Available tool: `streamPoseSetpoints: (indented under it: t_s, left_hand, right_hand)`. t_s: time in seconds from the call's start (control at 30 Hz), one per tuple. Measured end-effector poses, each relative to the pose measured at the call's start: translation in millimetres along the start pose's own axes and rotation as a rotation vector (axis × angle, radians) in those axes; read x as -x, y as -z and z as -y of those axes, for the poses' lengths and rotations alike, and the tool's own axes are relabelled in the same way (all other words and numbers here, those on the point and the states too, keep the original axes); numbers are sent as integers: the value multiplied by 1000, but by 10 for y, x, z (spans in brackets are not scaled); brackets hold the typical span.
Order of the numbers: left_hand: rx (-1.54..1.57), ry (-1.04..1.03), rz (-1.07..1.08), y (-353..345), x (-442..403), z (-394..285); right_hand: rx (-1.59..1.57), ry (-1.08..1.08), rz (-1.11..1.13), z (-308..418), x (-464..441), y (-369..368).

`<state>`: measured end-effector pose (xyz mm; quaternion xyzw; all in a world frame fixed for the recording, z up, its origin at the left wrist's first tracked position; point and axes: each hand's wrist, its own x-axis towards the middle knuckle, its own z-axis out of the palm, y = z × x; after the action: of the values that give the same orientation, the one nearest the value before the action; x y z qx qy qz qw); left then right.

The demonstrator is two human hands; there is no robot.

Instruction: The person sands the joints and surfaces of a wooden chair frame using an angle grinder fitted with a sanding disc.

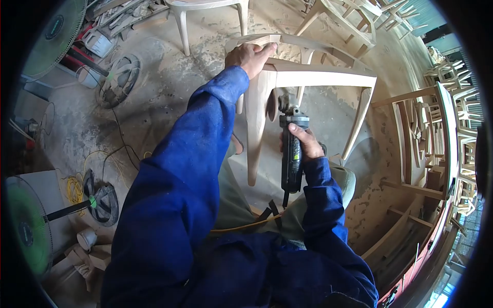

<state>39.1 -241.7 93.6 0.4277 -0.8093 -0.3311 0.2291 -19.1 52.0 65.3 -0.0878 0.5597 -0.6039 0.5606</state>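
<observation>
A pale wooden chair frame (323, 78) stands in front of me, its near leg (255, 136) pointing down toward my knees. My left hand (250, 59) is closed over the corner of the frame, above that leg. In my right hand (307, 141) is a black angle grinder (291, 161), held upright with its head at the top. The grinder's round disc (272, 106) is at the inner side of the near leg; whether it touches the wood I cannot tell. A cord runs from the grinder's lower end.
Two green-bladed fans (25, 231) stand on the left, near a coil of yellow cord (74, 189). Another chair frame (208, 6) is at the back, with several more at the upper right. A wooden rack (411, 190) holding wood pieces lies to my right. Scrap wood (131, 18) is piled upper left.
</observation>
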Motion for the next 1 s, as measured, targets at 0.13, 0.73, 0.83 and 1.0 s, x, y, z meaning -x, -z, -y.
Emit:
streamPoseSetpoints:
  t_s: [0.13,0.73,0.83,1.0]
  left_hand:
    - [15,-26,67,78,-74,-42]
    - [68,-52,247,14,-287,71]
    - [53,-45,252,14,-284,64]
    - [58,-14,247,69,-222,-5]
  right_hand:
    - [101,87,-91,-233,152,-26]
    - [184,686,-347,-425,164,-672]
    - [200,684,-345,-408,131,-673]
    - [186,660,-319,-386,127,-674]
